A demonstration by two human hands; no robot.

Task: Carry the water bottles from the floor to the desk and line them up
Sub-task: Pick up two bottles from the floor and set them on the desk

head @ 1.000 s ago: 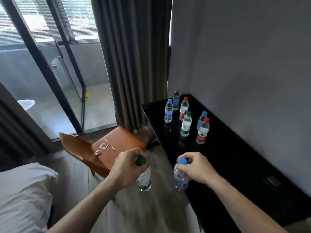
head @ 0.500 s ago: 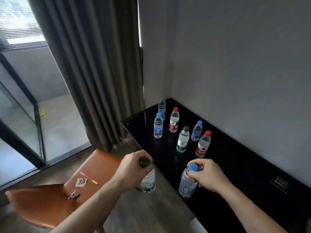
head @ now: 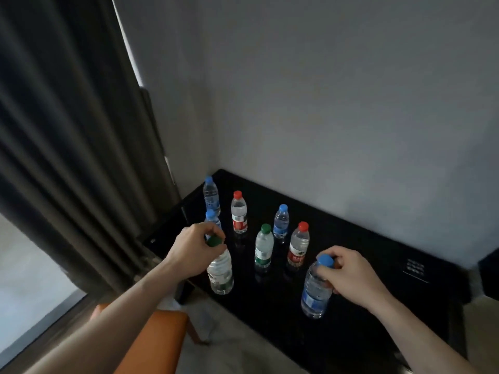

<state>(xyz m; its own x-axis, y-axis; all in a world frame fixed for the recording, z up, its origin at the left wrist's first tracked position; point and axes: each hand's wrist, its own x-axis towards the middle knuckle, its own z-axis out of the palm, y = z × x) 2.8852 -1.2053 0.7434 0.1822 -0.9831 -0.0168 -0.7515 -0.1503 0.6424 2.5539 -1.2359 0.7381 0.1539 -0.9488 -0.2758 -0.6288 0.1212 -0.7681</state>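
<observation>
No text can be read. The bottle labels (head: pixel 239 222) show only red, green and blue bands, their print too blurred, and the white marking (head: pixel 415 268) near the desk's (head: pixel 351 333) right edge is illegible.

The desk (head: pixel 364 265) sits in the corner, with the wall (head: pixel 351 103) behind it and the curtain (head: pixel 67 157) to its left. Six bottles stand on it in two rows running away from me. In the left row, the farthest bottle (head: pixel 211 194) stands by the corner and the second bottle (head: pixel 213 220) is partly hidden behind my left hand (head: pixel 195 248); the near left-row bottle (head: pixel 263 248) stands further right. In the right row, the back bottle (head: pixel 239 211) is farthest, then the middle bottle (head: pixel 281 221), then the nearest bottle (head: pixel 299 247). My left hand holds its bottle (head: pixel 221 271) by the neck over the desk's left edge. My right hand (head: pixel 348 273) holds another bottle (head: pixel 316 290) near the front, right of the rows. The chair (head: pixel 151 341) is below my left arm.
</observation>
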